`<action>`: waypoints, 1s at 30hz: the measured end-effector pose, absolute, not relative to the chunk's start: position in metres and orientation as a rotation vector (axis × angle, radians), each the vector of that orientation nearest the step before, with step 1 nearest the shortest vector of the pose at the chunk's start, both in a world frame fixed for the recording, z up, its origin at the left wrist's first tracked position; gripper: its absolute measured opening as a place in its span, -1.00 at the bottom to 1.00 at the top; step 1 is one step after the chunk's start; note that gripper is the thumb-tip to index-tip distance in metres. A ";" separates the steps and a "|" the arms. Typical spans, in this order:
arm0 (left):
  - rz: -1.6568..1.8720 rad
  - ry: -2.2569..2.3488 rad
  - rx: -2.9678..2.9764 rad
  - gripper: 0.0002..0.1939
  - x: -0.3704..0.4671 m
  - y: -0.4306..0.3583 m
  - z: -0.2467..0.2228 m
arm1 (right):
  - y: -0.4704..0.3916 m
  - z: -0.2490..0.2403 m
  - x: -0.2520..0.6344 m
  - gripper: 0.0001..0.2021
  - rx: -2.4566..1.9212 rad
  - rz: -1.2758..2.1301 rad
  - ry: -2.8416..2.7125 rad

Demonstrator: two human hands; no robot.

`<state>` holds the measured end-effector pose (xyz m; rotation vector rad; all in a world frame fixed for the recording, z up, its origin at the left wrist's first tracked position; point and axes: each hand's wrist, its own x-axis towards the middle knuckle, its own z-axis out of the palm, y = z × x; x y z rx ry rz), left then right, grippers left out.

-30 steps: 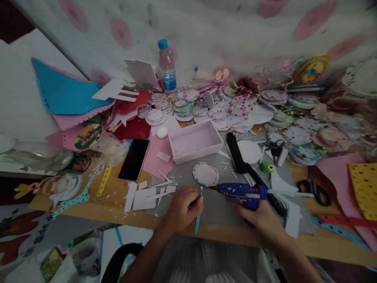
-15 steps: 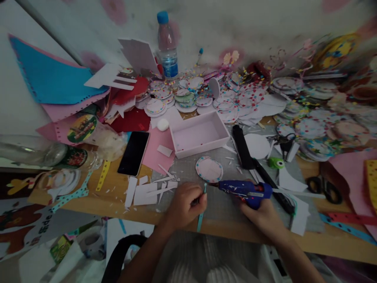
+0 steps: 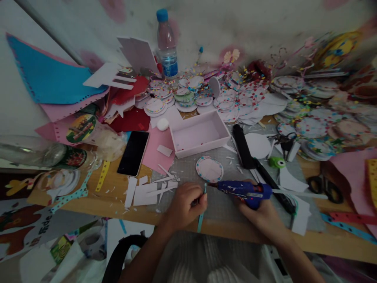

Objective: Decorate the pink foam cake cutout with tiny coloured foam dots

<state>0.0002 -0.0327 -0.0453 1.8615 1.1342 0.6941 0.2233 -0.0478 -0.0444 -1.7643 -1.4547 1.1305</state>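
Note:
My left hand (image 3: pixel 188 202) pinches a narrow teal strip (image 3: pixel 200 222), whose top end sticks up past the thumb and whose tail hangs below. In my right hand (image 3: pixel 260 214) is a blue hot glue gun (image 3: pixel 243 189), its nozzle pointing left at the strip's upper end. Whether tip and strip touch I cannot tell. A clear glue stick (image 3: pixel 300 193) juts from the gun's back. Just beyond the nozzle lies a white disc with blue dots along its edge (image 3: pixel 209 169), flat on the grey cutting mat (image 3: pixel 182 167).
Behind the disc stands a white open box (image 3: pixel 200 135). A phone (image 3: pixel 134 153) and white paper scraps (image 3: pixel 145 194) lie left. To the right are a black cutter (image 3: pixel 275 188) and scissors (image 3: pixel 325 188). Stacks of decorated discs (image 3: pixel 226 102) and a water bottle (image 3: pixel 167 47) line the back.
Almost nothing differs. The glue gun's nozzle has shifted very slightly left toward the strip's top end; my left hand keeps its place.

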 end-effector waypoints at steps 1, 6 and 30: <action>0.693 1.135 1.862 -0.66 0.000 -0.033 -0.045 | -0.048 -0.045 0.223 -0.78 -1.763 1.132 -1.460; 0.700 1.125 1.860 -0.67 0.000 -0.032 -0.045 | -0.049 -0.046 0.224 -0.80 -1.774 1.147 -1.451; 0.707 1.127 1.850 -0.66 0.000 -0.033 -0.044 | -0.049 -0.043 0.222 -0.82 -1.698 1.163 -1.510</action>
